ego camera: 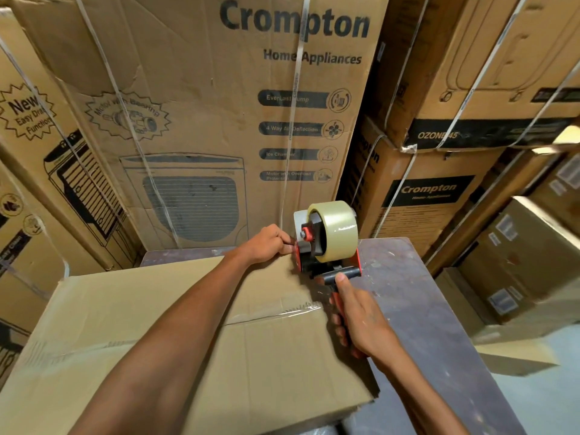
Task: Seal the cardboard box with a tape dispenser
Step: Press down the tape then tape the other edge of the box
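Observation:
A plain cardboard box (pixel 131 324) lies on a dark table, its flaps closed, with clear tape across part of the centre seam (pixel 282 313). A red and black tape dispenser (pixel 326 246) with a clear tape roll stands at the box's far right corner. My right hand (pixel 357 315) grips its handle, thumb up on the black bar. My left hand (pixel 270 243) reaches across the box and pinches at the dispenser's front, by the tape end; the fingertips are partly hidden.
The dark, scuffed table (pixel 408 293) extends to the right of the box. Tall strapped Crompton cartons (pixel 219 120) stand close behind and to the left. More stacked cartons (pixel 470 183) fill the right side, with grey floor (pixel 539 403) below.

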Demonstrator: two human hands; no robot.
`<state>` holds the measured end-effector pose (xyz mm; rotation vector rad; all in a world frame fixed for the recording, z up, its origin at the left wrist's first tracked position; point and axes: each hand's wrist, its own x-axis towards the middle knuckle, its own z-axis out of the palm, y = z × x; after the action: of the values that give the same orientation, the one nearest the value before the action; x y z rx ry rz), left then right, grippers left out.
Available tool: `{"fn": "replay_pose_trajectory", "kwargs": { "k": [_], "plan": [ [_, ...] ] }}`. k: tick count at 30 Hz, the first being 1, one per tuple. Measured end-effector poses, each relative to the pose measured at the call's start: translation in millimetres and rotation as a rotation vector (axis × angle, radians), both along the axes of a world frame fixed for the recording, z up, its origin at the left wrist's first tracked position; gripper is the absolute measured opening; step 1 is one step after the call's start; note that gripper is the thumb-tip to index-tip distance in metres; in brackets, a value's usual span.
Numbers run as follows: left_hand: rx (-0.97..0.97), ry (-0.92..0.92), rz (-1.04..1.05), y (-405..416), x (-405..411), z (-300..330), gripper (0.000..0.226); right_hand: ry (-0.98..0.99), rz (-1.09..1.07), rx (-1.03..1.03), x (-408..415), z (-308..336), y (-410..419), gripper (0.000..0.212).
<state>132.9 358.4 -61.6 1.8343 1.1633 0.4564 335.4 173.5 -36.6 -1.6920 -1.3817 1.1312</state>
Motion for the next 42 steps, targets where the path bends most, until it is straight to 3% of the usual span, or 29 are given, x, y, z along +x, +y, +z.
{"fn": "replay_pose_trajectory", "kwargs": {
  "k": [4,7,11,18,21,23,27,34,37,42],
  "plan": [
    [0.054,0.036,-0.009,-7,3,-2,0.041,-0.004,-0.002,0.002,6,-2,-21,0.067],
    [0.137,0.033,-0.049,-11,5,0,0.021,0.000,-0.002,-0.001,9,-12,-39,0.067],
    [0.227,0.160,-0.048,-13,1,-7,0.022,0.046,-0.014,-0.012,18,-24,-70,0.073],
    [0.495,0.429,0.006,-43,8,-18,0.044,0.021,-0.034,-0.011,20,-24,-92,0.087],
    [0.595,0.481,-0.127,-69,8,-27,0.051,0.024,-0.028,-0.002,19,-24,-89,0.092],
    [0.605,0.486,-0.210,-90,10,-26,0.059,0.009,-0.027,0.002,20,-25,-89,0.093],
    [0.522,0.461,-0.210,-124,10,-18,0.051,0.008,-0.031,0.006,19,-25,-89,0.094],
    [0.390,0.658,-0.188,-216,12,-12,0.142,0.002,-0.045,0.029,18,-26,-88,0.086],
    [0.465,0.757,-0.132,-232,20,-23,0.146,0.010,-0.058,0.032,16,-24,-88,0.070],
    [0.496,0.706,-0.114,-222,17,-27,0.145,0.054,-0.070,0.010,13,-25,-79,0.071]
  ]
}}
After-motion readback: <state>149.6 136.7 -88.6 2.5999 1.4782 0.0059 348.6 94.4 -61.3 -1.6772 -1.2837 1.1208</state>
